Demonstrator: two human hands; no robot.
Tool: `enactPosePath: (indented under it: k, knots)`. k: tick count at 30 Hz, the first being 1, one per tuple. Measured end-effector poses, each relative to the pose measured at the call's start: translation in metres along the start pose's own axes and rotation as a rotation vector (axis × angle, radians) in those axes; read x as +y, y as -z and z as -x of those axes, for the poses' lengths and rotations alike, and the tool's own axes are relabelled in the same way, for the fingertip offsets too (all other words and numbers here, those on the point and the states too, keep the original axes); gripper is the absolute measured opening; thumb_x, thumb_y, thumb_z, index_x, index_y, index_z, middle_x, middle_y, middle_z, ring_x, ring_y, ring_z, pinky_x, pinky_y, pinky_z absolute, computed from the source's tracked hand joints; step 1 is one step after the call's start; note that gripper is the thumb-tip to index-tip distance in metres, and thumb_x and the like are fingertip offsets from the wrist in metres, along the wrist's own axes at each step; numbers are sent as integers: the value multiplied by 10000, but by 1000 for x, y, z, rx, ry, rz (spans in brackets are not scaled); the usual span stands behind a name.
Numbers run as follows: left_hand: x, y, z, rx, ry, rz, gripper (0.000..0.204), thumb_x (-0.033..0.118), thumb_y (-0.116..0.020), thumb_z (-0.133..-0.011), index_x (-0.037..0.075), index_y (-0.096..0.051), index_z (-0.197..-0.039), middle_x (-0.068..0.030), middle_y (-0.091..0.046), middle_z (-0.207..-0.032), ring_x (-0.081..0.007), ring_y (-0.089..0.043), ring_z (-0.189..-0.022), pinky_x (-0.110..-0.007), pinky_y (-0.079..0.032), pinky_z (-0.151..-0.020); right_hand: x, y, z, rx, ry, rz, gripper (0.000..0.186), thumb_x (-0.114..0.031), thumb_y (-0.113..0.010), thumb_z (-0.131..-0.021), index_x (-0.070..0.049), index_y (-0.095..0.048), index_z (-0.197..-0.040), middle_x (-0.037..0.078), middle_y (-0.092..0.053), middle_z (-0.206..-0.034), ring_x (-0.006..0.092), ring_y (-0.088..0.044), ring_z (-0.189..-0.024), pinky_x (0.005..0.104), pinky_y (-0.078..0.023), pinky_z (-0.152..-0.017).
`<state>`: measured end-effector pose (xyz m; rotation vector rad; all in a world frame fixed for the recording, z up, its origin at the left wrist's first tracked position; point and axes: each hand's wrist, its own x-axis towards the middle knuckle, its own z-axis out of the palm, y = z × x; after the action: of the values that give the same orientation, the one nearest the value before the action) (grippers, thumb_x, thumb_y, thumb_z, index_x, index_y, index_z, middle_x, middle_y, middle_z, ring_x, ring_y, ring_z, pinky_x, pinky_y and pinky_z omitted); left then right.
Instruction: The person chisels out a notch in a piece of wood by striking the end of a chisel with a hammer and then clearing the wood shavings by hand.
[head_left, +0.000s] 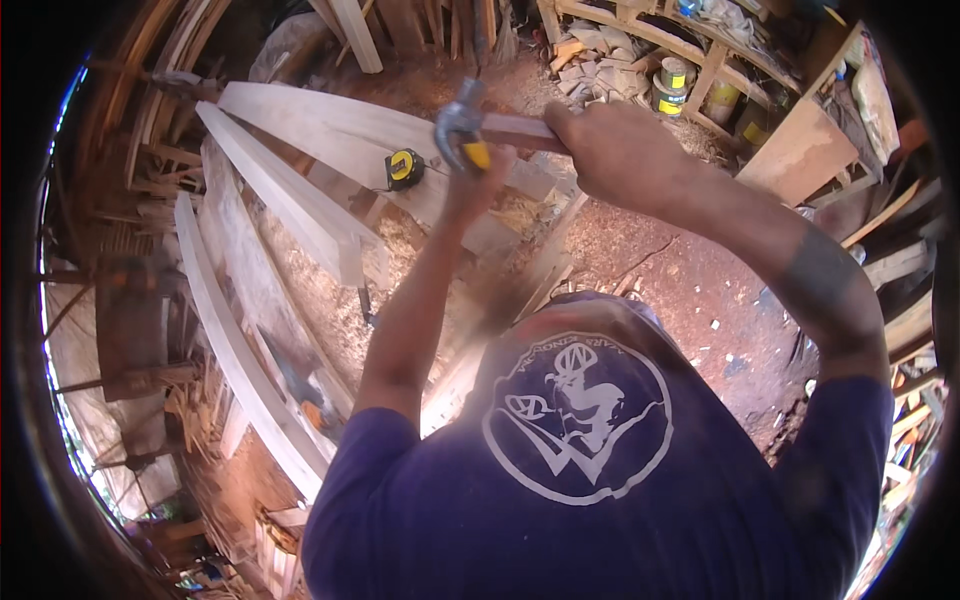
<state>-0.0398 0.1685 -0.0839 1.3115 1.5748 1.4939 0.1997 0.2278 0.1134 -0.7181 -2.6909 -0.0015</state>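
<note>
My right hand (620, 150) is wrapped round the brown wooden handle of a claw hammer (462, 125), held level in front of me. The hammer's dark metal head hangs over my left hand (478, 190). Fingers closed, that hand grips a tool with a yellow-and-black handle end (476, 154); its lower part is hidden, so I cannot tell its kind. Whether hammer and handle touch does not show. Just left of the left hand, a yellow-and-black tape measure (403, 168) rests on a wide pale board (320, 120).
A thick pale beam (275, 200) and a curved plank (235, 340) lie at the left. Wood shavings cover the ground (310, 270) between the timbers. Tins (671, 88) and a pile of offcuts (600, 65) stand at the far right, near a leaning brown panel (800, 150).
</note>
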Motion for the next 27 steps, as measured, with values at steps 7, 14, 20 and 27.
enactPosePath:
  k: [7,14,20,27]
  knots:
    - [30,-1,13,67,58,236,265,115,-636,-999,96,-495,-776,41,-475,-656,-57,-449,-580,-240,-372,-539,30,30,-9,629,32,-150,187,-32,-613,-890,-10,-591,-1075,206,-666,-803,363,-686,-766,479,-542,-698]
    - [62,21,-3,66,-6,246,346,130,-652,-1009,104,-437,-739,32,-425,-612,-57,-384,-522,-253,-300,-497,8,72,11,518,-193,-454,119,-24,-611,-890,26,-584,-995,155,-594,-742,242,-619,-708,387,-489,-691]
    - [43,12,0,87,-10,197,345,116,-669,-1000,112,-441,-741,40,-421,-610,-58,-379,-509,-252,-296,-486,16,66,9,354,-199,-593,167,4,-613,-875,40,-587,-1036,199,-635,-802,300,-672,-786,422,-518,-744]
    - [35,16,-1,88,-35,209,329,123,-682,-993,110,-473,-740,47,-461,-618,-48,-416,-518,-241,-319,-482,-9,69,10,388,-144,-434,181,-9,-626,-888,47,-600,-1059,195,-639,-825,299,-683,-826,423,-528,-765]
